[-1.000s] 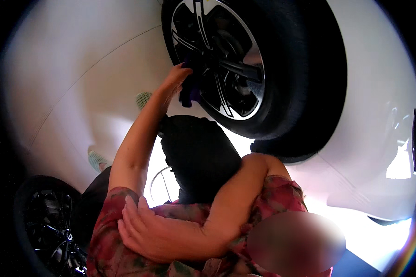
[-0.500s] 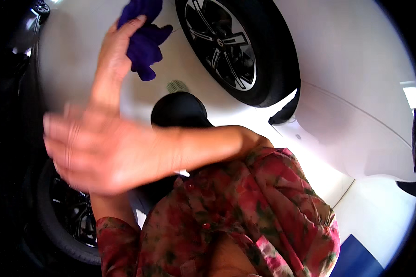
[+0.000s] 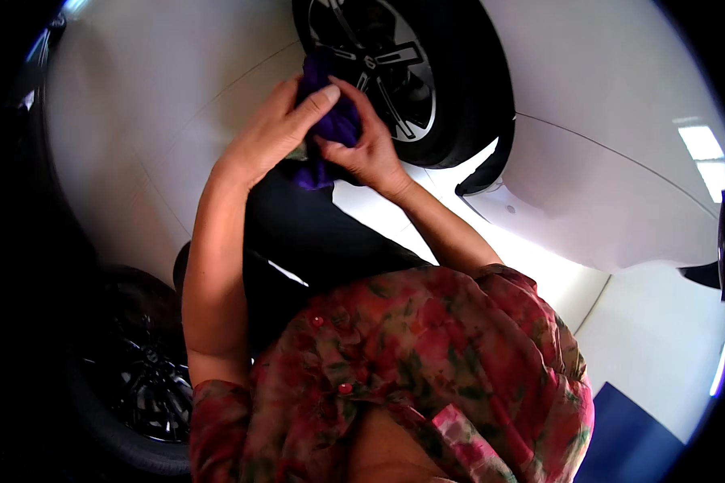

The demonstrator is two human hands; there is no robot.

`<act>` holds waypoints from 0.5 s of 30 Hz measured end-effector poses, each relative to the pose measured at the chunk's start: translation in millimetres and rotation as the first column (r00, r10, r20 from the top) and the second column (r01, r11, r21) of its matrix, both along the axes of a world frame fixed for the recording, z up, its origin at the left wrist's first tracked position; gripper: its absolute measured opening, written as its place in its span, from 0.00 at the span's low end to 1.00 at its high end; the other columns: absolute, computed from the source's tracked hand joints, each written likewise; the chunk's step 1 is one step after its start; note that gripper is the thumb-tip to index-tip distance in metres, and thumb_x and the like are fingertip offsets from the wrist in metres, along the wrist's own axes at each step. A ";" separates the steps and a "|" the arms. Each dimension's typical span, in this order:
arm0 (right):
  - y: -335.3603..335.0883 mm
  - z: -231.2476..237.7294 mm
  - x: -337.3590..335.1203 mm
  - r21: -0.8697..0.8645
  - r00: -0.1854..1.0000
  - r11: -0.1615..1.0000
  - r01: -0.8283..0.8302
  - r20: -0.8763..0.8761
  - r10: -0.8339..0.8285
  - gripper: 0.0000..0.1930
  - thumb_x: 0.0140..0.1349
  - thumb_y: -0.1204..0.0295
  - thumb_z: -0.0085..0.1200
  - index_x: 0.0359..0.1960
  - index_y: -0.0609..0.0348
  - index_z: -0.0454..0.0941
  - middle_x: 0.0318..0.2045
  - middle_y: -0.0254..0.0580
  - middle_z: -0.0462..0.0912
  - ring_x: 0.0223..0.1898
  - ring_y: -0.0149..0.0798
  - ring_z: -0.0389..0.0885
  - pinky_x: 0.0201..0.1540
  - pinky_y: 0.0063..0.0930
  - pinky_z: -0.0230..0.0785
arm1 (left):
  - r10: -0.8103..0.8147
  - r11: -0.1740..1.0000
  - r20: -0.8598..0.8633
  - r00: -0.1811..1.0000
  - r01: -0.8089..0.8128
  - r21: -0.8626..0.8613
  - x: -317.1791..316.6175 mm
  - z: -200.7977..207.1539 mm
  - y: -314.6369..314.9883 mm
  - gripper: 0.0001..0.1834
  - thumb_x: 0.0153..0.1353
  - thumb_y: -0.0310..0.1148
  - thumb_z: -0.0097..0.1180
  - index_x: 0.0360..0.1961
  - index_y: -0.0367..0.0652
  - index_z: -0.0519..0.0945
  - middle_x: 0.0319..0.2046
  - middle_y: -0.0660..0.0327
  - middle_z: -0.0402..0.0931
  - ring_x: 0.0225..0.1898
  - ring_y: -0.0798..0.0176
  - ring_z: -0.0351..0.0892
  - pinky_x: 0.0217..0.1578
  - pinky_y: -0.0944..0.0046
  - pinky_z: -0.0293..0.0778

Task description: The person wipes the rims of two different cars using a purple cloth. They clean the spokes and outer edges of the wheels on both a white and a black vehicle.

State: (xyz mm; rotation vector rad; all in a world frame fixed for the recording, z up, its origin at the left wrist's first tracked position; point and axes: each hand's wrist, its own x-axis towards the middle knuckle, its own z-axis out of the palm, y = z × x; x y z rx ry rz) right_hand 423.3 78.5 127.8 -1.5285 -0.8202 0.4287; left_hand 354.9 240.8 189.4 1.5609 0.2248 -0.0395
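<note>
A crumpled purple cloth (image 3: 339,122) is bunched between my two hands, above my dark-trousered leg. My left hand (image 3: 275,129) grips it from the left, with the thumb laid across the front. From the right, my right hand (image 3: 370,149) closes on the same cloth, its fingers and thumb pinching the folds. Part of the cloth hangs below the hands toward my knee. Just beyond the hands stands a car wheel (image 3: 379,68) with a black tyre and a silver-and-black rim; the cloth overlaps the rim's left side in view.
The white car body (image 3: 604,177) curves along the right, behind the wheel. At lower left is another wheel (image 3: 149,386) with dark spokes, on a dark vehicle. Pale tiled floor (image 3: 153,105) lies ahead. A blue panel (image 3: 628,443) shows at lower right.
My right hand has swung from in front of my left forearm over to the cloth and now grips it. My left hand has drawn the cloth nearer and to the right.
</note>
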 end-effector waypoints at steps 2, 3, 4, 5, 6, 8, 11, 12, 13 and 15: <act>-25.3 -12.6 6.0 -0.286 0.958 0.956 0.065 0.288 0.021 0.44 0.43 0.76 0.68 0.66 0.45 0.62 0.62 0.52 0.65 0.60 0.51 0.68 0.59 0.39 0.65 | -0.035 0.680 -0.037 0.999 0.050 0.731 -6.9 -13.6 17.4 0.31 0.65 0.53 0.49 0.52 0.32 0.73 0.49 0.44 0.72 0.47 0.48 0.75 0.50 0.60 0.71; -31.8 -15.2 4.6 -0.409 0.874 0.900 0.152 0.481 0.071 0.42 0.43 0.78 0.66 0.64 0.40 0.65 0.61 0.52 0.67 0.57 0.54 0.71 0.57 0.40 0.68 | -0.004 0.559 0.085 0.996 -0.068 0.826 -17.4 -28.5 29.4 0.31 0.65 0.54 0.48 0.53 0.33 0.73 0.50 0.41 0.71 0.48 0.44 0.76 0.50 0.57 0.72; -40.4 -19.8 5.8 -0.542 0.799 0.814 0.208 0.574 0.178 0.40 0.45 0.78 0.64 0.63 0.38 0.66 0.61 0.52 0.67 0.54 0.56 0.72 0.54 0.41 0.69 | 0.047 0.565 0.097 0.994 -0.107 0.818 -23.4 -24.9 37.4 0.30 0.65 0.53 0.48 0.53 0.35 0.73 0.51 0.43 0.71 0.47 0.44 0.76 0.50 0.56 0.72; -57.5 -24.0 10.7 -0.653 0.713 0.701 0.288 0.635 0.298 0.38 0.48 0.79 0.61 0.62 0.35 0.67 0.60 0.53 0.68 0.52 0.57 0.73 0.52 0.42 0.71 | 0.091 0.577 0.107 0.990 -0.140 0.805 -22.9 -11.3 41.6 0.29 0.66 0.52 0.48 0.54 0.37 0.74 0.51 0.44 0.71 0.47 0.44 0.77 0.49 0.55 0.73; -77.3 -43.5 23.0 -0.646 0.571 0.657 0.388 0.728 0.379 0.34 0.50 0.79 0.58 0.61 0.36 0.69 0.60 0.51 0.68 0.49 0.55 0.73 0.48 0.42 0.72 | 0.133 0.585 0.124 0.983 -0.179 0.791 -21.9 -0.4 46.0 0.27 0.66 0.51 0.48 0.54 0.39 0.74 0.52 0.45 0.72 0.47 0.44 0.78 0.49 0.55 0.73; -105.8 -67.0 39.7 -0.641 0.423 0.581 0.501 0.767 0.482 0.28 0.49 0.78 0.57 0.55 0.41 0.73 0.58 0.46 0.70 0.51 0.49 0.72 0.44 0.42 0.71 | 0.202 0.620 0.154 0.967 -0.248 0.745 -23.7 9.3 49.0 0.26 0.67 0.50 0.48 0.54 0.41 0.75 0.47 0.50 0.73 0.45 0.49 0.77 0.48 0.57 0.72; -105.2 -96.1 51.2 -0.608 0.246 0.545 0.578 0.766 0.594 0.19 0.51 0.74 0.56 0.47 0.47 0.75 0.56 0.42 0.71 0.52 0.47 0.70 0.43 0.41 0.68 | 0.248 0.586 0.247 0.937 -0.348 0.732 -27.3 4.6 50.6 0.21 0.66 0.46 0.48 0.50 0.41 0.77 0.44 0.52 0.75 0.43 0.48 0.79 0.45 0.55 0.74; -101.3 -104.9 53.8 -0.614 0.219 0.522 0.592 0.746 0.628 0.16 0.52 0.72 0.55 0.45 0.50 0.75 0.55 0.42 0.72 0.53 0.47 0.69 0.44 0.42 0.67 | 0.247 0.563 0.287 0.925 -0.379 0.735 -26.7 1.3 49.5 0.19 0.66 0.44 0.49 0.47 0.41 0.78 0.44 0.52 0.76 0.43 0.47 0.79 0.43 0.53 0.76; -94.0 -115.3 57.7 -0.614 0.227 0.529 0.585 0.751 0.620 0.15 0.52 0.72 0.55 0.44 0.50 0.76 0.55 0.42 0.72 0.53 0.47 0.69 0.44 0.42 0.66 | 0.256 0.558 0.279 0.926 -0.377 0.739 -28.2 -0.2 49.2 0.18 0.66 0.44 0.49 0.46 0.41 0.79 0.43 0.52 0.76 0.42 0.47 0.79 0.42 0.53 0.76; -78.9 -133.7 69.6 -0.607 0.242 0.540 0.583 0.764 0.598 0.14 0.51 0.71 0.55 0.42 0.51 0.76 0.55 0.40 0.72 0.52 0.46 0.70 0.44 0.41 0.65 | 0.263 0.550 0.273 0.925 -0.376 0.745 -29.5 0.3 47.7 0.16 0.65 0.42 0.50 0.42 0.41 0.79 0.40 0.53 0.77 0.41 0.47 0.79 0.41 0.52 0.76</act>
